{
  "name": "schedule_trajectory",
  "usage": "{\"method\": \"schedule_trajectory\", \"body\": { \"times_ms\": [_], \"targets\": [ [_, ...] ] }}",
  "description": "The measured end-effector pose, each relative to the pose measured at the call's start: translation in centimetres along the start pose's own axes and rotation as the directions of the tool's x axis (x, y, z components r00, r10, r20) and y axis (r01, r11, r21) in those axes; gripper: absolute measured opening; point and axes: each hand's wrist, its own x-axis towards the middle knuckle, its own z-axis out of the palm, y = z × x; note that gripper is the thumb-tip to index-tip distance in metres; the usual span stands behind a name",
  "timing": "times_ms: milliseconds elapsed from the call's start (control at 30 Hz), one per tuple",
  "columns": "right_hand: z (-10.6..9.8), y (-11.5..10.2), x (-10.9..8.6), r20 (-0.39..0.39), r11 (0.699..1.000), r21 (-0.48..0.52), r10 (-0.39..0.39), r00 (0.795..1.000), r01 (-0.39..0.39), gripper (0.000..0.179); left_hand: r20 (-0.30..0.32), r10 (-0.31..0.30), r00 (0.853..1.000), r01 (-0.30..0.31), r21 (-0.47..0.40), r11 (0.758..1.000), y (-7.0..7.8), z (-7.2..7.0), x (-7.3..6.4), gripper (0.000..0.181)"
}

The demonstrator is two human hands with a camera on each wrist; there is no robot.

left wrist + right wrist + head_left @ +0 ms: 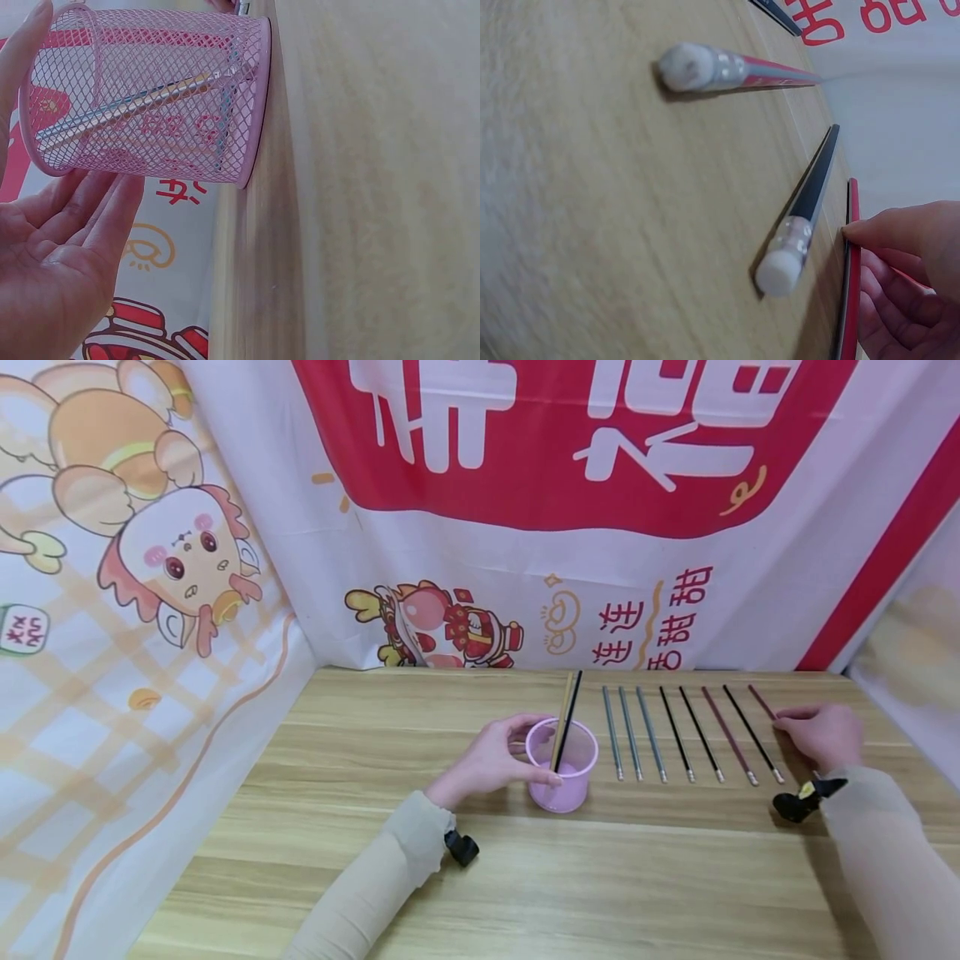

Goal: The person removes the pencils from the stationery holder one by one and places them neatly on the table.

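My left hand (501, 757) holds a pink mesh pen cup (558, 793) near its rim, thumb in front and fingers round the back. The cup (150, 169) stands upright on the table, with one tan pencil (562, 714) and one black pencil (573, 706) leaning inside it. At the right end of a row, my right hand (821, 733) pinches a dark red pencil (762, 702). In the right wrist view the thumb and fingers sit on either side of that red pencil (853, 277), which lies along the tabletop.
To the left of the right hand lie several pencils side by side, erasers toward me: blue-grey ones (632, 735), black ones (701, 735) and another dark red one (729, 735). A printed cloth (465, 552) hangs at the wooden table's (525, 885) back edge, with more cloth along both sides.
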Motion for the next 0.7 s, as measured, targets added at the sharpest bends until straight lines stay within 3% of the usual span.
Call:
{"method": "schedule_trajectory", "body": {
  "times_ms": [233,367,533,700],
  "targets": [
    [-0.2,-0.7,-0.7,-0.026,1.0,0.019,0.013,1.0,-0.012,0.062,-0.001,0.016,1.0,-0.016,0.013,1.0,-1.3,-0.1,0.4,0.083],
    [-0.4,-2.0,-1.3,-0.121,0.996,0.085,-0.003,0.993,0.014,0.07,0.003,0.022,1.0,-0.022,0.018,1.0,-1.4,-0.1,0.4,0.083],
    [-0.6,-5.3,-2.2,-0.226,0.987,0.1,-0.097,0.969,0.123,0.07,-0.001,0.026,1.0,-0.026,0.018,1.0,-1.4,-0.2,0.4,0.083],
    [-0.4,-9.6,-3.6,-0.195,0.977,0.149,-0.124,0.973,0.154,0.074,0.001,0.028,1.0,-0.028,0.023,0.999,-1.4,-0.2,0.4,0.084]
  ]
}}
